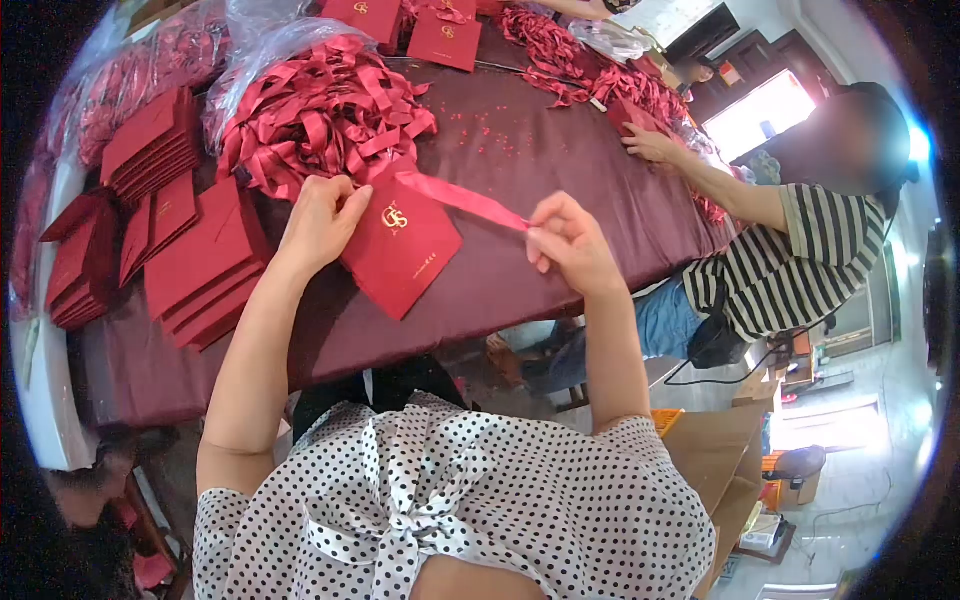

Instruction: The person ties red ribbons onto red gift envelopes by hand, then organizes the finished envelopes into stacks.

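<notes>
- At the left side, red folded packets (205,265) stand in several leaning stacks on the table (590,190). They overlap like steps, perhaps so that each one can be taken separately.
- Beside these stacks, a loose heap of ribbons (325,110) lies just beyond the hands, with clear plastic (275,48) behind it. This place seems chosen for an easy reach.
- The left hand (325,222) has thumb and fingers close together, clamped on the upper left edge of the red packet; the tips are partly hidden. I judge that this grip keeps the packet from sliding toward the pull.
- The red packet (410,250) is between the two hands, over the near part of the table, and its gold mark faces up. If it lies fully flat, I cannot tell.
- The ribbon (465,200) runs from the packet's top, almost straight, probably because it is held under light tension.
- Small red scraps (490,130) lie farther back.
- The right hand (575,245) pinches the ribbon's end between thumb and forefinger; its other fingers are loosely bent. Such a light pinch seems enough for a thin strip.
- At the right, a co-worker's hand (652,147) is at another red piece (632,118); how firmly it grips, I cannot tell.
</notes>
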A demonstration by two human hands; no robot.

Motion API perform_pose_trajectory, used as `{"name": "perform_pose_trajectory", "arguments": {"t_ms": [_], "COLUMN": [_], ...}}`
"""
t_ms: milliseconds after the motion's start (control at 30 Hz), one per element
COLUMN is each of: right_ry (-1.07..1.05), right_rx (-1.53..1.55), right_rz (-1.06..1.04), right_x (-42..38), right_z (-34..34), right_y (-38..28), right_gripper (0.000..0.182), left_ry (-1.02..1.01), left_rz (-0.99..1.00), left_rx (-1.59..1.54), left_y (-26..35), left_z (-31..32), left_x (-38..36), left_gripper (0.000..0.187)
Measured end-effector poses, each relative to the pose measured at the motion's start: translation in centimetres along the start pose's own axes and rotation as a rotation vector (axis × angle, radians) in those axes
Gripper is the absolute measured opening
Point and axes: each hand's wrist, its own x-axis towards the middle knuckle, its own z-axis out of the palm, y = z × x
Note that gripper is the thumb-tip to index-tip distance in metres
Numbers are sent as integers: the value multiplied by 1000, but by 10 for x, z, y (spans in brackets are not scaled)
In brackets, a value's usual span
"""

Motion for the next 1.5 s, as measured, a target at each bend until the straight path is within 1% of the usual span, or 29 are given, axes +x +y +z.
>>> {"name": "perform_pose_trajectory", "arguments": {"t_ms": [67, 100, 133, 167, 200, 233, 267, 300, 333, 400, 500, 533, 600, 667, 733, 767, 833, 867, 900, 967, 1000, 1067, 1100, 1133, 1200, 1267, 1333, 1433, 1500], "right_ry": [20, -47, -47, -95, -150, -193, -88, 22, 155, 256, 246, 142, 60, -10, -55, -58, 142, 214, 215, 308, 247, 149, 142, 147, 216, 277, 310, 356, 384], "right_rx": [159, 293, 298, 494, 684, 673, 414, 161, 99, -189, -682, -297, -16, 72, -157, -157, -544, -600, -600, -814, -887, -922, -915, -918, -673, -602, -774, -811, -851], "right_rz": [-95, -129, -137, -168, -205, -274, -290, -300, -276, -274, -551, -383, -166, -193, -82, -84, -426, -387, -392, -709, -764, -766, -764, -762, -558, -599, -705, -739, -770], "right_x": [-7, -11, -14, -16, -16, -14, -15, -13, -11, -11, -3, 0, 7, 13, 17, 20, 28, 27, 30, 37, 42, 54, 62, 67, 76, 79, 82, 87, 89], "right_z": [-1, -2, 4, 13, 19, 19, 20, 21, 26, 28, 44, 54, 75, 81, 79, 80, 81, 84, 85, 86, 88, 96, 98, 98, 98, 101, 102, 101, 102], "right_y": [1, 0, -6, -18, -26, -24, -23, -24, -23, -23, -31, -24, -27, -28, -27, -25, -22, -24, -26, -28, -31, -20, -12, -4, 8, 17, 23, 29, 29], "right_gripper": [23, 33, 33, 35, 38, 43, 41, 39, 23, 11, 10, 9, 10, 13, 15, 15, 17, 15, 15, 14, 11, 10, 10, 10, 10, 10, 11, 10, 9], "left_ry": [-16, -19, -93, -160, -141, -165, -185, -122, -86, -157, -145, -101, -137, -74, -256, -253, -281, -280, -284, -298, -303, -167, -282, -285, -197, -107, -36, 30, -5], "left_rz": [-32, -30, -88, -140, -88, -135, -181, -69, -25, -19, 107, 104, 62, 160, -26, -26, -190, -187, -150, -79, -82, 244, 122, 126, 230, 314, 351, 432, 350], "left_rx": [-17, -11, -86, -159, -153, -156, -161, -102, -91, -88, -14, -40, -15, 6, -236, -234, -592, -589, -571, -415, -419, -262, -329, -331, -275, -145, 33, 139, 81], "left_y": [-1, -3, -4, -7, -12, -13, -11, -4, 1, 4, -4, -4, -5, -8, -2, -1, -1, -1, -1, 0, 0, -2, 7, 8, 9, 8, 16, 17, 21], "left_z": [4, 5, 6, 6, 9, 9, 8, 5, 4, 2, 8, 11, 9, 7, 1, 2, 4, 4, 4, 3, 5, 10, 3, 2, 1, 1, 1, 3, 2], "left_x": [-2, -3, -3, 0, -1, 0, 1, 0, -1, 0, -2, -3, -2, -1, 2, 2, 1, 1, 1, 1, -1, -4, -4, -3, 0, -2, -3, 0, -2], "left_gripper": [34, 34, 34, 34, 33, 31, 29, 28, 28, 27, 26, 25, 24, 25, 31, 31, 36, 36, 36, 29, 29, 23, 18, 18, 16, 15, 17, 19, 21]}}
